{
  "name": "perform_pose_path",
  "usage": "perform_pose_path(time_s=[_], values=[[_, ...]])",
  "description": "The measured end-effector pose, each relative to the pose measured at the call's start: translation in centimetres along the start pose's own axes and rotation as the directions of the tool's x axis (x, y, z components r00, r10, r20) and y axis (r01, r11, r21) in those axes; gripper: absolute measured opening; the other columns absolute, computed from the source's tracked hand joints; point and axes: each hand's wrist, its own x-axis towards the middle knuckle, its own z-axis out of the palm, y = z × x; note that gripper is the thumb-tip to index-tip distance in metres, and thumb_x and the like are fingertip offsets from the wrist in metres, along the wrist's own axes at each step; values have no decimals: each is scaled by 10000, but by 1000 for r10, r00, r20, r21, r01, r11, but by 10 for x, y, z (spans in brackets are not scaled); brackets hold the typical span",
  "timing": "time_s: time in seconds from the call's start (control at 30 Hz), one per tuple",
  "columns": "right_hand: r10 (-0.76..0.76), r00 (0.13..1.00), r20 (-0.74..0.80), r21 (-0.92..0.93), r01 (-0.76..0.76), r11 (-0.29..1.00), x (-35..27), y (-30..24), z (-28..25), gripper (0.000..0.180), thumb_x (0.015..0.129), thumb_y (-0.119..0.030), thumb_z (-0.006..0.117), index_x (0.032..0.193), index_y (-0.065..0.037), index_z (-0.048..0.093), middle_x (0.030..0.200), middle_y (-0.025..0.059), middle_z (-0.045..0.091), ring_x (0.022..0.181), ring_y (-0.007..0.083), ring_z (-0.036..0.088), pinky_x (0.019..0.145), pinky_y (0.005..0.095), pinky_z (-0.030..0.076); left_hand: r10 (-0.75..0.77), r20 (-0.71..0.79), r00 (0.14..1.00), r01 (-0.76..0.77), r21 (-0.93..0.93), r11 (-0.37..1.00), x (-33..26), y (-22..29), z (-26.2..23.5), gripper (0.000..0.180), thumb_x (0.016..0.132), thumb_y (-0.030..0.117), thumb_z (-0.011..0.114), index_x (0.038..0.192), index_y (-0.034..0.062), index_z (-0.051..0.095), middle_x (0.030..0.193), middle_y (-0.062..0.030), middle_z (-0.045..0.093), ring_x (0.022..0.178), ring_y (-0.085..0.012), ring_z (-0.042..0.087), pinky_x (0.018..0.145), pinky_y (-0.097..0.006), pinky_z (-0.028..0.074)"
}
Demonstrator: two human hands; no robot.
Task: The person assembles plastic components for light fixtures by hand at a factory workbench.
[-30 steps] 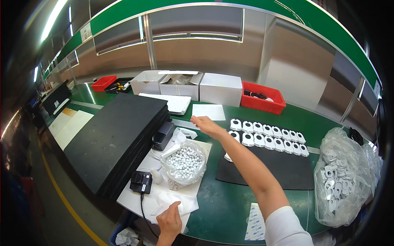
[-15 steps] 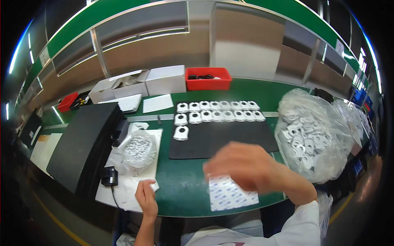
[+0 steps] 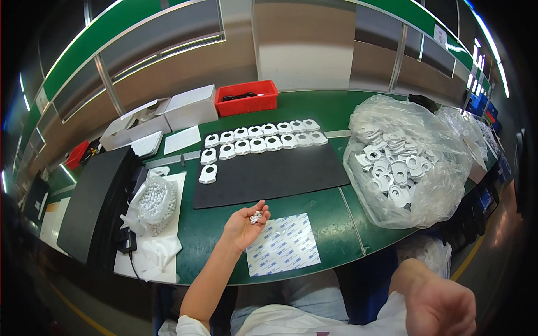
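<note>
Operator: Fingers first! I've got the left hand (image 3: 242, 231) palm up, fingers half curled, a little cluster of small white balls (image 3: 255, 218) cupped in them. Not clenched, not flat.

Partner: And the right?

Operator: Down at my four o'clock, the right hand (image 3: 443, 311), raised close to the lens. The fingers look curled, but I can't tell how far, or whether they've hold of anything.

Partner: So which step am I watching?

Operator: My read is a carrying step: a few balls in the left hand, none that I can see set down on the bench. The next move calls for a level palm and a thumb kept light, or they could roll off.

Partner: Go outward from that hand.

Operator: Just beside it at four o'clock, a white sheet with blue print (image 3: 283, 245). Twelve to one, the black mat (image 3: 274, 175), bearing two rows of white parts (image 3: 257, 145) along its far side, with a single part (image 3: 208, 173) at eleven starting a third.

Partner: Farther?

Operator: Nine o'clock, a clear bag of white balls (image 3: 155, 204). Between two and three, a big clear bag of loose white parts (image 3: 399, 178). Red bin (image 3: 246, 105) way up at twelve!
</note>
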Motion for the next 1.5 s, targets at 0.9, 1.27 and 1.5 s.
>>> perform_pose_path(time_s=[0.9,1.27,1.5], values=[[978,-143,-153,-980,-106,-168,-423,102,-164,298,708,-89,669,990,-31,592,891,129,584,860,309,518,754,402,419,154,236,959,-177,82,981,110,35,10,259,882,64,547,1139,29,544,958,-69,565,705,-103,466,514,-172,361],[948,264,-177,-943,-322,-86,-396,132,-143,158,852,-155,576,833,-4,619,767,75,557,730,208,494,637,313,396,137,230,963,-179,174,968,130,36,0,201,854,47,586,1054,39,606,961,-64,611,673,-85,459,508,-167,352],[814,-580,23,-190,-802,-566,-408,95,-51,197,914,-199,499,903,-27,593,710,25,621,632,60,545,604,205,438,162,223,961,-198,153,968,143,37,-9,154,854,69,594,1005,46,616,889,-53,601,663,-81,457,495,-164,344]])
